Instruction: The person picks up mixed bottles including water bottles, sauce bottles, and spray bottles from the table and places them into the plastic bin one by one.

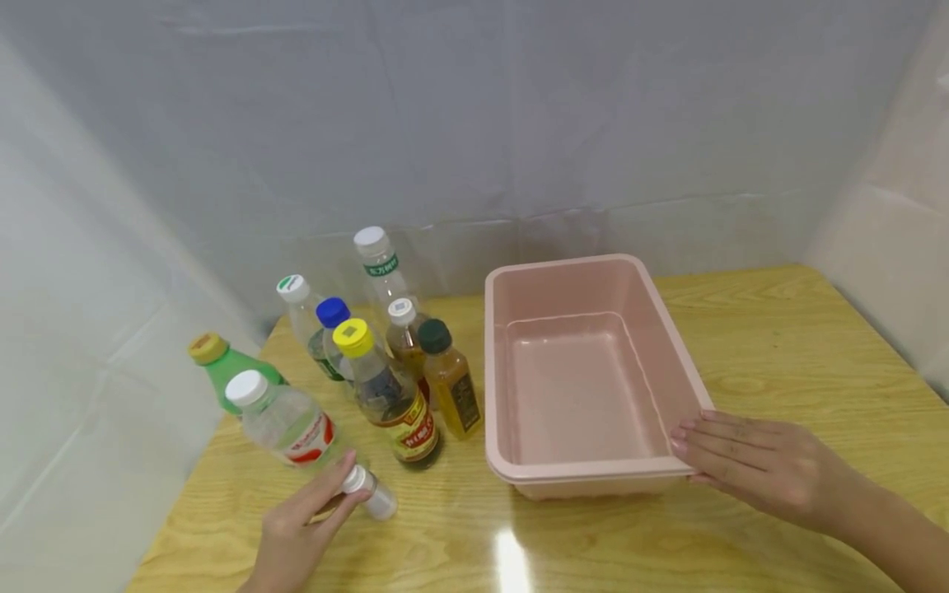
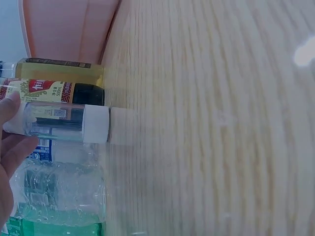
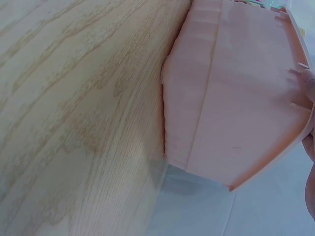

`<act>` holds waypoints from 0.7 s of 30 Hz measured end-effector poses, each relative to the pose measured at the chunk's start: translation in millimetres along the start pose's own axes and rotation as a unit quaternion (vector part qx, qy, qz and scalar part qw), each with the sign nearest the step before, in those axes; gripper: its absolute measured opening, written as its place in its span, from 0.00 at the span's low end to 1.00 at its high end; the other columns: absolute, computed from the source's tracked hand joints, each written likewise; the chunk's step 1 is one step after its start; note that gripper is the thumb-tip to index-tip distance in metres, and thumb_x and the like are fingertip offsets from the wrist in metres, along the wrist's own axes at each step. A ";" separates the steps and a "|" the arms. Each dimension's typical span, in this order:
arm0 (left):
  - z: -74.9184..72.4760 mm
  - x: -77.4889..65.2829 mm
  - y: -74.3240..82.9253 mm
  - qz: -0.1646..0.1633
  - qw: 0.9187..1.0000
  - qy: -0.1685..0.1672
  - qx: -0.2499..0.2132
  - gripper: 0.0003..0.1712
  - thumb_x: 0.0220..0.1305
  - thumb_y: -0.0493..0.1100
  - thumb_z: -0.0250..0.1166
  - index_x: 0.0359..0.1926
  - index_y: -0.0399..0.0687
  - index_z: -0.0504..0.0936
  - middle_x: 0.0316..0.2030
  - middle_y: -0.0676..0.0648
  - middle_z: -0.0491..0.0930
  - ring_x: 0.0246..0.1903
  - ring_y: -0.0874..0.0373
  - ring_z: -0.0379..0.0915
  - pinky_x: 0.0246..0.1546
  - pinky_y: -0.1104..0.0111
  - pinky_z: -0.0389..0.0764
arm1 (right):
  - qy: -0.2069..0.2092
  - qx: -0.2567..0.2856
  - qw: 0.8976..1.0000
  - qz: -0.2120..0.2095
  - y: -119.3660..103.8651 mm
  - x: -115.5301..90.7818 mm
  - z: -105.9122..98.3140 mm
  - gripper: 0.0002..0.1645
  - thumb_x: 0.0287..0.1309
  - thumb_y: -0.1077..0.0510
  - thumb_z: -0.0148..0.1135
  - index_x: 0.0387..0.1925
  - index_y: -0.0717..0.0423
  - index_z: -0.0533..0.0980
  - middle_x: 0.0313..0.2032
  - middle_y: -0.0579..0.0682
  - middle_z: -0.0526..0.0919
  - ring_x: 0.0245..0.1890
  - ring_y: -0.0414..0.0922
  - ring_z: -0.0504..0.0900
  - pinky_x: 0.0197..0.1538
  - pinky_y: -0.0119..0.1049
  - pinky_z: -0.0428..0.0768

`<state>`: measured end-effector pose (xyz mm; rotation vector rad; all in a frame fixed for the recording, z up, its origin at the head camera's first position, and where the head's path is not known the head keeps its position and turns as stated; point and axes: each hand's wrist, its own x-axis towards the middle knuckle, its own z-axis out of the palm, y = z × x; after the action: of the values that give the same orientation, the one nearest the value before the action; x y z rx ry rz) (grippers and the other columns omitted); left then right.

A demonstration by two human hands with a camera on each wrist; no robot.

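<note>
My left hand (image 1: pixel 304 523) pinches a small clear bottle (image 1: pixel 380 498) by its white cap, between thumb and fingers. Its white lower end is close to the tabletop; in the left wrist view the small bottle (image 2: pixel 59 120) lies across the frame, and I cannot tell whether it touches the wood. My right hand (image 1: pixel 764 465) holds the near right corner of a pink plastic basin (image 1: pixel 670 329), fingers over the rim and thumb against its outer side. Nothing lies inside the basin. In the right wrist view the basin's outer wall (image 3: pixel 236 93) fills the middle.
Several bottles stand left of the basin: a yellow-capped sauce bottle (image 1: pixel 411 420), a green-capped oil bottle (image 1: pixel 455 395), a white-capped clear bottle (image 1: pixel 285 424), a green bottle (image 1: pixel 237 371) and others behind. A wooden table (image 1: pixel 801 354) bears everything. Pale sheeting (image 1: pixel 445 107) hangs behind.
</note>
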<state>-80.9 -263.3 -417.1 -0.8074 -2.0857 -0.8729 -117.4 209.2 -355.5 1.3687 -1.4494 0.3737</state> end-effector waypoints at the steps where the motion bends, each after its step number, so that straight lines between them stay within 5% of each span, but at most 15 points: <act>1: 0.5 0.4 0.5 0.003 1.000 0.001 -0.003 0.27 0.60 0.50 0.63 0.50 0.30 0.80 0.50 0.43 0.80 0.50 0.72 0.75 0.36 0.82 0.80 | 0.000 0.000 1.000 0.000 0.0 0.2 0.0 0.15 0.66 0.57 0.56 0.43 0.65 0.82 0.41 0.54 0.86 0.46 0.43 0.84 0.52 0.34 0.81; 21: 17.5 34.2 17.3 0.057 0.997 0.003 -0.053 0.24 0.61 0.46 0.63 0.48 0.28 0.80 0.51 0.42 0.78 0.51 0.67 0.76 0.38 0.81 0.80 | -0.005 -0.011 1.000 -0.001 -1.3 2.1 -0.6 0.16 0.66 0.57 0.55 0.45 0.65 0.81 0.43 0.55 0.85 0.49 0.44 0.83 0.56 0.35 0.78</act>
<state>-92.9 -230.8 -393.1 -0.9678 -1.9800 -0.9287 -115.6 208.3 -354.1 1.3562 -1.4556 0.3479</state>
